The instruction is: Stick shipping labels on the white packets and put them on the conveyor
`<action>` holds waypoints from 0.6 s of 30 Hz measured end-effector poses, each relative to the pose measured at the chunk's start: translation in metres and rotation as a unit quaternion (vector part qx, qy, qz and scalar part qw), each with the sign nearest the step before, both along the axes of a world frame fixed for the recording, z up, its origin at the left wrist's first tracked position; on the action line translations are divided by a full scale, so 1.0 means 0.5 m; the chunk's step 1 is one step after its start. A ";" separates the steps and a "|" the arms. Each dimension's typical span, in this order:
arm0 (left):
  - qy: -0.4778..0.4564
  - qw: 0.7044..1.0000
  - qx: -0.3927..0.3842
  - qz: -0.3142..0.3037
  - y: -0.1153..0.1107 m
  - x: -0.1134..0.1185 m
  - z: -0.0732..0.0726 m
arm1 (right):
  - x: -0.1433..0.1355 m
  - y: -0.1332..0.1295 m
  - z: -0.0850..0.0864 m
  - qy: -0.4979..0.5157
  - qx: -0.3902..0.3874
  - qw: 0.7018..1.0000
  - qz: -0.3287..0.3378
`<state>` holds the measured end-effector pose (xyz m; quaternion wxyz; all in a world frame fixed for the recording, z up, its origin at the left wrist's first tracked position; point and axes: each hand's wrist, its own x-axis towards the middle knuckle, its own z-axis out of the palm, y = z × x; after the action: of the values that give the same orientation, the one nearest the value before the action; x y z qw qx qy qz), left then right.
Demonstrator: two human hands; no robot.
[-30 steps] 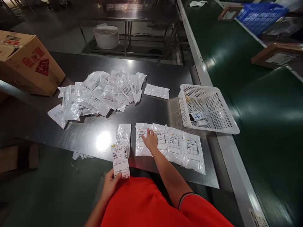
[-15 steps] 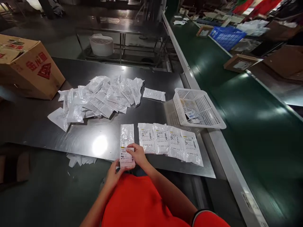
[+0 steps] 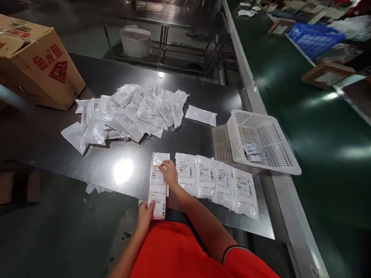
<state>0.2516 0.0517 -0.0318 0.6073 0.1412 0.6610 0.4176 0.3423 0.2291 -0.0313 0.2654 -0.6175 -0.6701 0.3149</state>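
A white package (image 3: 161, 156) lies at the table's front edge, with a strip of printed labels (image 3: 158, 188) over it. My left hand (image 3: 145, 214) grips the lower end of the strip, thumb on top. My right hand (image 3: 169, 172) has its fingertips pinched at the upper label, over the package. Just to the right, several labelled white packages (image 3: 205, 177) lie side by side in a row. A heap of white packages (image 3: 130, 114) with printed text sits farther back on the left, and a single package (image 3: 201, 115) lies apart from it.
A white perforated basket (image 3: 236, 141) holding small papers stands at the metal table's (image 3: 191, 141) right side. A cardboard box (image 3: 62, 90) stands at the left. Beyond the basket runs a green conveyor (image 3: 284, 96) with a blue crate (image 3: 314, 38) and cartons beside it.
My left hand has moved lower, and a longer stretch of label strip now shows. My right hand has moved up to the package's upper part. The camera view has shifted.
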 end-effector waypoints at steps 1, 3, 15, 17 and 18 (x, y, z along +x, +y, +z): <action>-0.005 1.000 -0.007 -0.007 -0.016 0.002 -0.012 | -0.009 0.027 -0.017 -0.015 -0.002 1.000 -0.004; -0.009 0.999 -0.020 -0.030 -0.047 0.002 -0.032 | -0.024 0.062 -0.048 -0.039 -0.008 0.999 -0.005; 0.057 0.994 -0.020 -0.097 -0.156 -0.078 0.034 | -0.042 -0.034 -0.132 -0.303 0.110 0.913 0.249; 0.082 0.993 -0.022 -0.084 -0.147 -0.098 0.038 | -0.032 -0.036 -0.137 -0.296 0.101 0.908 0.279; 0.091 0.993 -0.022 -0.077 -0.140 -0.105 0.039 | -0.025 -0.035 -0.136 -0.287 0.097 0.909 0.287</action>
<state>0.1990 -0.0183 -0.0122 0.5783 0.2159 0.7093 0.3403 0.3300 0.2117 -0.0994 0.0182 -0.4335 -0.8929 0.1205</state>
